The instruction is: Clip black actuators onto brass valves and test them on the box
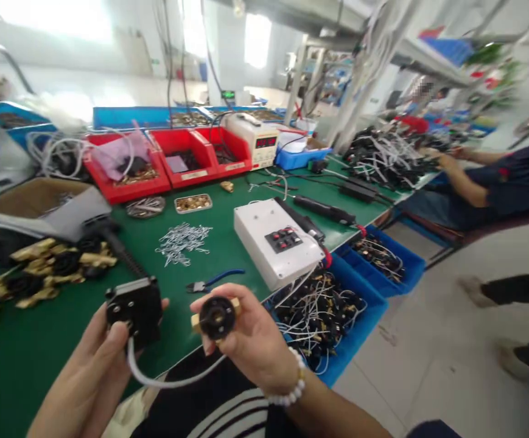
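My left hand (93, 359) grips a black square coil block (135, 306) with a white cable (164, 380) hanging from its underside. My right hand (246, 337) pinches a brass valve body with a round black cap (217, 316), its face turned toward me. Both parts are held just above the near edge of the green bench (27, 353), a few centimetres apart. The white cable loops down between the hands over my striped shirt.
A white control box with red switches (277, 242), blue-handled pliers (213, 281), a pile of wire clips (182, 242), and brass-and-black valves (49, 267) lie on the bench. Red bins (154, 161) stand behind. Blue bins of wired parts (328, 316) sit at right. Another person (497, 176) works beyond.
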A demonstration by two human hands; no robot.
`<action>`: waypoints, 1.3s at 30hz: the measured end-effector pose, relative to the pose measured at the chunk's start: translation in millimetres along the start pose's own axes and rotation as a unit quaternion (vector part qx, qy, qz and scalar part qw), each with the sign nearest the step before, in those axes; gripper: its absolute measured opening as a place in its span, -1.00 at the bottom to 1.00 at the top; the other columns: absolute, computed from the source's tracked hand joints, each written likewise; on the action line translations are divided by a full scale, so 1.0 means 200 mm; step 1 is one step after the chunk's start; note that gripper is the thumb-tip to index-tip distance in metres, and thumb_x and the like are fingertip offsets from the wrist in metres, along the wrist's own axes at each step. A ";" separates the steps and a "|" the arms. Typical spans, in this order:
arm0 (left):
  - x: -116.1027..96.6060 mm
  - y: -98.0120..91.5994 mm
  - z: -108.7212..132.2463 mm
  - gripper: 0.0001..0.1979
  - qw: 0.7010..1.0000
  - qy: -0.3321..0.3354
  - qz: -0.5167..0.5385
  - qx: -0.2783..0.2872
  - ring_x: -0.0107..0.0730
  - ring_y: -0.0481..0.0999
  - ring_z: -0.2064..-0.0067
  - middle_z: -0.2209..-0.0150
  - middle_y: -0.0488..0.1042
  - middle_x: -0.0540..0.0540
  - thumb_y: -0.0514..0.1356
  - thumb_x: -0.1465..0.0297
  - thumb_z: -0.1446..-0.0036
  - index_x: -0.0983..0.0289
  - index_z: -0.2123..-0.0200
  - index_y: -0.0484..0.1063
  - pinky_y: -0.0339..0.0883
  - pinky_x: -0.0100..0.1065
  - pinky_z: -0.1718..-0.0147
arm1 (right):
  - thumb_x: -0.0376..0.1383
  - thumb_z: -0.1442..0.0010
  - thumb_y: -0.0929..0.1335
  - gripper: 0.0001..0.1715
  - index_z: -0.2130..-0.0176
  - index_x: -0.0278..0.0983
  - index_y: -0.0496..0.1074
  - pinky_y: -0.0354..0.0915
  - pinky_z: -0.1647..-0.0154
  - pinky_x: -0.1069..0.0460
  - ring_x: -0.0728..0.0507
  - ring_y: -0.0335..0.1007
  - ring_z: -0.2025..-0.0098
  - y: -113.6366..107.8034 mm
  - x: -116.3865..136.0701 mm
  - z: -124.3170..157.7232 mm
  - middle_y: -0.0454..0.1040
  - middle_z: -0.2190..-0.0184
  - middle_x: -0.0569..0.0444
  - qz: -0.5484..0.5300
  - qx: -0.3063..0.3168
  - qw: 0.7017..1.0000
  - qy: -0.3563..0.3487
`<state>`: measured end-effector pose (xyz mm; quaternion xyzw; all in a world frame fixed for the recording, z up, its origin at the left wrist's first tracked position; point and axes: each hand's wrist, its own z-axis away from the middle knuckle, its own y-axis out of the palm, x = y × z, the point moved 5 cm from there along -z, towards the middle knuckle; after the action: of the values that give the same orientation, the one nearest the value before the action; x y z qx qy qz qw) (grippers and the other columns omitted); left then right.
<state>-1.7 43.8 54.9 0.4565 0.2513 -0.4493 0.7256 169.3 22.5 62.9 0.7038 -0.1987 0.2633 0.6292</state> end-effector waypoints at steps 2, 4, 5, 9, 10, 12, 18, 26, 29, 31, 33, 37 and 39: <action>-0.01 -0.01 0.01 -0.61 0.999 0.018 -0.027 0.000 -0.13 0.48 -0.15 -0.04 0.59 -0.03 0.24 0.33 -0.26 0.08 -0.15 0.43 0.42 -0.32 -0.06 | -0.28 -0.01 0.60 -0.55 0.09 -0.13 0.53 0.44 0.29 0.14 0.03 0.48 0.33 0.03 0.05 0.01 0.60 0.10 0.09 0.013 0.010 1.000 -0.001; -0.02 0.00 0.01 -0.53 0.998 0.035 -0.045 0.023 -0.14 0.53 -0.10 -0.06 0.58 0.07 0.29 0.31 -0.20 0.12 -0.19 0.40 0.49 -0.36 0.04 | -0.29 -0.07 0.58 -0.60 0.08 -0.11 0.54 0.44 0.26 0.12 0.02 0.48 0.31 0.05 0.07 0.02 0.60 0.09 0.10 0.032 0.024 0.999 -0.002; -0.01 0.00 0.01 -0.49 0.998 0.040 -0.046 0.032 -0.12 0.54 -0.09 -0.06 0.58 0.11 0.31 0.27 -0.18 0.14 -0.19 0.40 0.51 -0.36 0.08 | -0.29 -0.08 0.57 -0.61 0.07 -0.10 0.54 0.44 0.24 0.10 0.02 0.48 0.31 0.06 0.07 0.03 0.60 0.08 0.10 0.043 0.030 0.999 -0.006; -0.01 -0.04 0.01 -0.41 0.998 0.055 0.006 0.013 0.05 0.54 -0.11 -0.06 0.57 0.22 0.34 -0.01 -0.08 0.23 -0.06 0.51 0.59 -0.22 0.14 | -0.28 -0.12 0.56 -0.61 0.04 -0.08 0.54 0.41 0.21 0.08 0.01 0.48 0.31 0.08 0.05 0.04 0.60 0.07 0.09 0.066 0.047 0.997 -0.006; -0.02 -0.06 0.01 -0.40 0.998 0.057 0.029 -0.004 0.06 0.55 -0.08 -0.02 0.58 0.22 0.33 -0.07 -0.06 0.23 -0.02 0.53 0.60 -0.18 0.16 | -0.27 -0.13 0.55 -0.60 0.03 -0.08 0.54 0.40 0.23 0.09 0.01 0.47 0.32 0.08 0.04 0.04 0.60 0.07 0.08 0.065 0.049 0.997 0.002; -0.03 -0.07 0.01 -0.41 0.996 0.057 0.060 -0.030 -0.01 0.61 0.01 0.08 0.62 0.21 0.33 -0.08 -0.05 0.19 0.00 0.53 0.61 -0.16 0.21 | -0.23 -0.13 0.55 -0.58 0.00 -0.11 0.53 0.38 0.30 0.10 0.03 0.45 0.38 0.07 0.01 0.05 0.61 0.10 0.05 0.061 0.045 0.997 0.030; 0.02 0.03 -0.01 -0.73 0.990 -0.003 0.123 -0.073 -0.35 0.62 0.27 0.27 0.60 0.15 0.14 0.29 -0.32 0.34 0.20 0.57 0.55 -0.43 0.34 | -0.07 -0.15 0.53 -0.55 0.06 -0.25 0.50 0.32 0.40 0.12 0.06 0.34 0.49 0.07 -0.16 0.05 0.59 0.23 0.00 0.045 -0.022 0.993 0.109; 0.09 0.07 -0.03 -0.60 0.972 0.026 0.212 -0.102 -0.42 0.55 0.34 0.36 0.52 0.06 0.07 0.21 -0.37 0.30 0.45 0.45 0.48 -0.44 0.36 | -0.07 -0.17 0.52 -0.61 0.07 -0.16 0.51 0.42 0.20 0.08 0.00 0.43 0.32 0.06 -0.22 -0.01 0.56 0.12 0.07 0.017 -0.076 0.995 0.060; 0.08 0.08 0.02 -0.55 0.981 0.122 0.133 -0.071 -0.38 0.55 0.20 0.22 0.54 0.07 0.23 0.00 -0.21 0.30 0.39 0.51 0.47 -0.46 0.25 | -0.05 -0.19 0.50 -0.67 0.10 -0.16 0.54 0.42 0.17 0.10 0.02 0.41 0.31 0.06 -0.19 -0.03 0.56 0.12 0.09 0.007 -0.088 0.995 0.042; 0.08 0.09 0.05 -0.51 0.980 0.172 0.069 -0.077 -0.42 0.53 0.18 0.16 0.54 0.06 0.29 -0.07 -0.11 0.29 0.35 0.54 0.44 -0.50 0.21 | -0.01 -0.19 0.50 -0.65 0.13 -0.16 0.55 0.42 0.18 0.09 0.02 0.37 0.33 0.06 -0.18 -0.05 0.56 0.13 0.09 0.003 -0.107 0.994 0.034; 0.10 0.08 0.06 -0.50 0.974 0.200 0.042 -0.102 -0.48 0.50 0.26 0.20 0.53 0.03 0.30 -0.09 -0.09 0.27 0.30 0.55 0.41 -0.53 0.27 | 0.02 -0.18 0.49 -0.63 0.14 -0.15 0.56 0.42 0.16 0.07 0.02 0.35 0.34 0.07 -0.18 -0.05 0.56 0.13 0.10 0.001 -0.121 0.992 0.035; 0.11 0.05 0.00 -0.52 0.962 0.200 0.120 -0.140 -0.50 0.45 0.34 0.30 0.48 -0.01 0.33 -0.06 -0.06 0.27 0.36 0.46 0.38 -0.49 0.32 | 0.01 -0.19 0.49 -0.66 0.16 -0.14 0.58 0.43 0.08 0.08 0.03 0.42 0.31 0.08 -0.20 -0.03 0.57 0.12 0.11 0.000 -0.112 0.992 0.052; 0.12 0.04 -0.04 -0.52 0.958 0.190 0.164 -0.141 -0.49 0.45 0.35 0.32 0.47 -0.02 0.32 -0.06 -0.07 0.27 0.43 0.39 0.38 -0.47 0.31 | 0.01 -0.21 0.48 -0.68 0.15 -0.13 0.59 0.44 0.09 0.10 0.04 0.46 0.30 0.10 -0.21 -0.02 0.58 0.14 0.12 0.008 -0.095 0.994 0.057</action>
<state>16.6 42.6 36.8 0.4619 0.3670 -0.1889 0.7850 124.2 21.3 52.5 0.6234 -0.1917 0.2880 0.7012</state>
